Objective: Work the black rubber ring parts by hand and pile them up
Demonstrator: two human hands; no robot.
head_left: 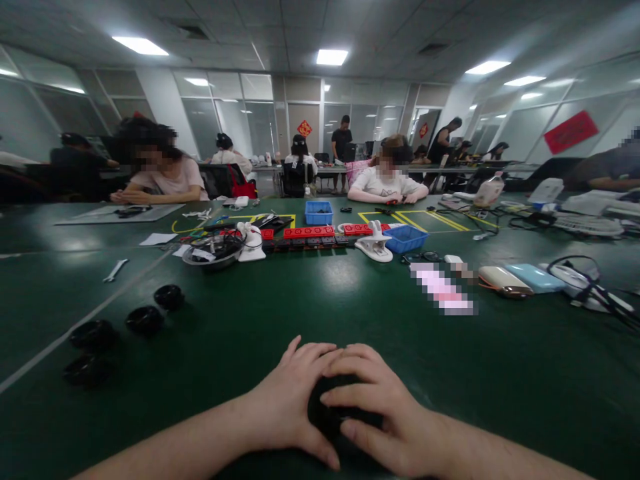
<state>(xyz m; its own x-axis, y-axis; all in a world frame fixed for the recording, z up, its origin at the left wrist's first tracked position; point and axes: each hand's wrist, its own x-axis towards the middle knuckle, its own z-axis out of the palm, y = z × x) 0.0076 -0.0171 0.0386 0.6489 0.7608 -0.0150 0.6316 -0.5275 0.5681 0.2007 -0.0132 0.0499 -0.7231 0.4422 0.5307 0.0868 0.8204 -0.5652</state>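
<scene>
A dark, black rounded object [323,400] is between my two hands at the near middle of the table, mostly covered by fingers. My left hand [287,400] curves around its left side, thumb low and fingers reaching over the far edge. From the right, my right hand [383,403] grips it with bent fingers across the top. The fingertips of both hands meet at the far side. Several glossy black rounded pieces that look like small bowls stand to the left, one of them a black bowl-like piece [145,321]. What exactly the held object is cannot be made out.
Across the green table [240,307] lie a wrench [116,270], a metal bowl [215,259] of dark parts, red power strips [309,232], a white clip [375,243] and blue bins [406,238]. A blue case [535,278] and cables lie right. Other people sit opposite.
</scene>
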